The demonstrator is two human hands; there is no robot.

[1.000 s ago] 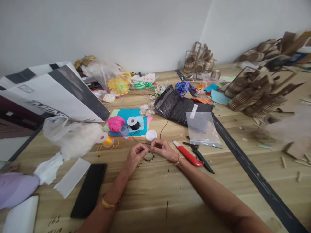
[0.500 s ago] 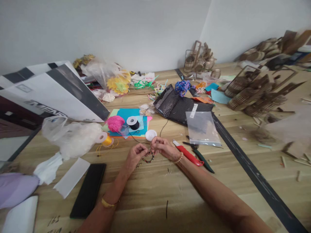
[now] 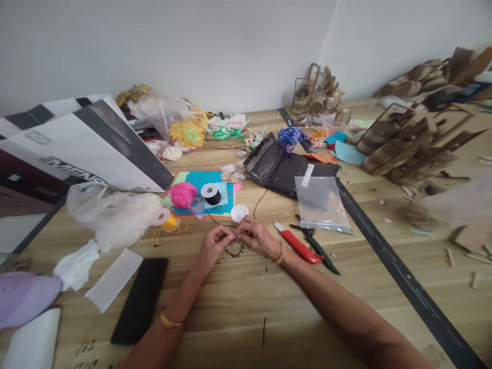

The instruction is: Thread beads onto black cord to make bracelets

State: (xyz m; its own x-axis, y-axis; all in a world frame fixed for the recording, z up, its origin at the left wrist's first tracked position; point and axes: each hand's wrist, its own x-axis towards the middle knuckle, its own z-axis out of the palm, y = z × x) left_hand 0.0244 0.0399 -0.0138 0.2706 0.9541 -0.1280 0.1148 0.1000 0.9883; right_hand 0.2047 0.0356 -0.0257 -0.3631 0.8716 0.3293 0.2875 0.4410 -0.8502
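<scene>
A small beaded bracelet (image 3: pixel 235 252) with dark and coloured beads hangs in a loop between my hands, just above the table. My left hand (image 3: pixel 213 246) pinches it at its upper left. With thumb and fingers together, my right hand (image 3: pixel 258 237) grips its upper right end, where a dark cord (image 3: pixel 221 223) runs off toward a spool of black cord (image 3: pixel 211 194). Exactly which strand each fingertip holds is too small to make out. Just behind my right hand lies a small white round dish (image 3: pixel 239 212).
Right of my hands lie a red-handled knife (image 3: pixel 302 246), dark green pliers (image 3: pixel 322 253) and a clear zip bag (image 3: pixel 323 204). A black phone (image 3: pixel 140 301), pink yarn (image 3: pixel 183 195) and a yellow thread spool (image 3: pixel 167 220) are on the left. Small wooden baskets (image 3: pixel 400 148) stand at right.
My right hand has turned slightly and its fingertips have come a little lower and closer to my left hand. The bracelet stays between them.
</scene>
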